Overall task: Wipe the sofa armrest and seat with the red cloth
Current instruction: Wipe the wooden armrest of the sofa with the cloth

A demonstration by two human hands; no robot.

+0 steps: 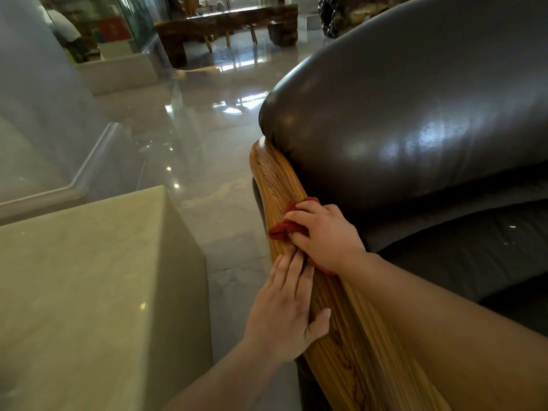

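Red cloth (286, 225), bunched under the right hand (324, 234) at centre frame, presses the wooden armrest (275, 179); left hand (284, 307) lies flat, fingers together; loosely bunched, it may slip free.

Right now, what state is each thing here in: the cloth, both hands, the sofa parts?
Crumpled red cloth: bunched, pressed on the armrest under the right hand.
Right hand: closed on the cloth.
Left hand: open, flat against the armrest's side.
Striped wooden armrest: bare, partly covered by hands.
Dark leather seat cushion: uncovered, with small white specks.
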